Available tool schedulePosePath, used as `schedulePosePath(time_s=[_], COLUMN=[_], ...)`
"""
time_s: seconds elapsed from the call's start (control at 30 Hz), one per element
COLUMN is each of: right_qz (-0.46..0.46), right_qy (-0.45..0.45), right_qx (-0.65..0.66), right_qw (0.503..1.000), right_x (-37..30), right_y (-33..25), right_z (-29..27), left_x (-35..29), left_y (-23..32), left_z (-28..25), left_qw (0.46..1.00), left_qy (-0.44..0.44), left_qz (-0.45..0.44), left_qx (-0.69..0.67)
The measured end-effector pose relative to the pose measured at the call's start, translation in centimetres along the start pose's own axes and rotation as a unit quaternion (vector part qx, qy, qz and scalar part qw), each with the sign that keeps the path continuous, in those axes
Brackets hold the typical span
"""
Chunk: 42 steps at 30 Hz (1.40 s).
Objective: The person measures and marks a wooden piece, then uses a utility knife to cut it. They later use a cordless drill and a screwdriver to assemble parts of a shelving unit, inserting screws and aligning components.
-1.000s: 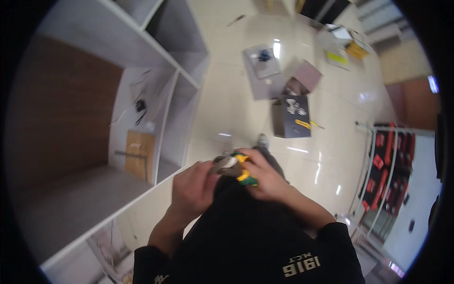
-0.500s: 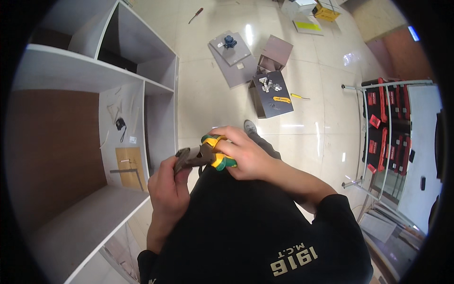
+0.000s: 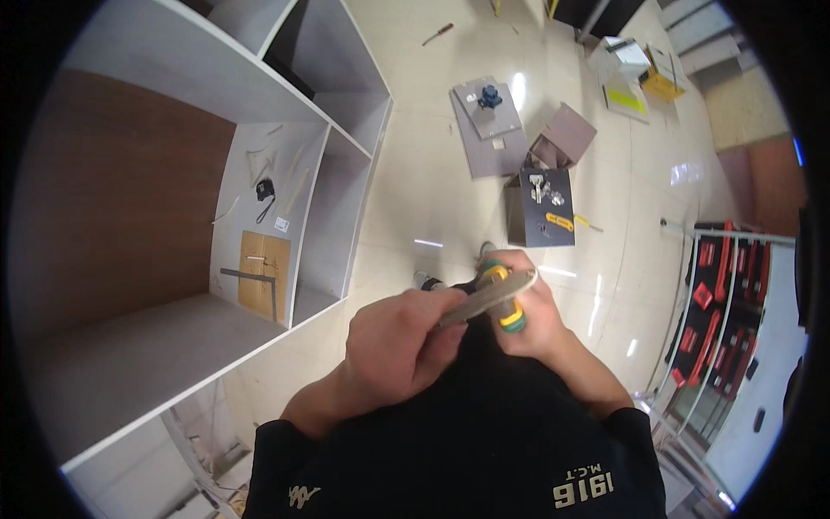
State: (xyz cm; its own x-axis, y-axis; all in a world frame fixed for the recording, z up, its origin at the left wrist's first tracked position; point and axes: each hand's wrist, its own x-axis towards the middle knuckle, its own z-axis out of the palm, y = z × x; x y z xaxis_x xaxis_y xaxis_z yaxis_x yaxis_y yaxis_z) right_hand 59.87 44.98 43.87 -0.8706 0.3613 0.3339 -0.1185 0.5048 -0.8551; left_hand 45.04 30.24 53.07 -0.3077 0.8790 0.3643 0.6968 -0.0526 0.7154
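Note:
Between my two hands, in front of my chest, lies a flat, narrow grey-brown strip (image 3: 486,297). My left hand (image 3: 389,344) pinches its left end between thumb and fingers. My right hand (image 3: 538,313) is wrapped around pliers (image 3: 513,318) with yellow and green handles. The pliers sit behind the strip's right part, which hides their jaws; I cannot tell whether the jaws grip the strip.
At left stands a grey open cabinet (image 3: 201,353) holding a tape measure (image 3: 264,189), an L-shaped square (image 3: 274,298) and cardboard (image 3: 264,250). On the floor ahead, a dark box (image 3: 564,183) bears metal hinges (image 3: 541,189) and a yellow utility knife (image 3: 559,222). A rack (image 3: 666,363) stands right.
Both hands have shifted right in view, and the strip now extends across the pliers, covering their head. The view has turned, so cabinet and floor items appear farther right.

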Motion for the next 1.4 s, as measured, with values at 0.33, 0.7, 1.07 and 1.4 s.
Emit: schedulePosePath(time_s=[0.33, 0.7, 1.07, 1.4], right_qz=[-0.071, -0.112, -0.082, 0.035], right_qy=[-0.11, -0.171, -0.124, -0.284], right_qx=[0.041, 0.057, 0.045, -0.032], right_qw=[0.991, 0.977, 0.988, 0.958], right_x=[1.8, 2.7, 0.9, 0.3], right_y=[-0.2, 0.1, 1.7, -0.6], right_z=[1.0, 1.0, -0.7, -2.4], left_x=[-1.7, -4.6, -3.2, -5.5], left_y=[1.1, 2.1, 2.6, -0.2], left_z=[-0.8, -0.8, -0.7, 1.6], left_qw=[0.99, 0.983, 0.991, 0.924], left_qy=[0.087, 0.132, 0.065, -0.032], left_qz=[0.064, 0.09, -0.053, -0.336], left_qx=[0.09, 0.085, 0.109, -0.178])
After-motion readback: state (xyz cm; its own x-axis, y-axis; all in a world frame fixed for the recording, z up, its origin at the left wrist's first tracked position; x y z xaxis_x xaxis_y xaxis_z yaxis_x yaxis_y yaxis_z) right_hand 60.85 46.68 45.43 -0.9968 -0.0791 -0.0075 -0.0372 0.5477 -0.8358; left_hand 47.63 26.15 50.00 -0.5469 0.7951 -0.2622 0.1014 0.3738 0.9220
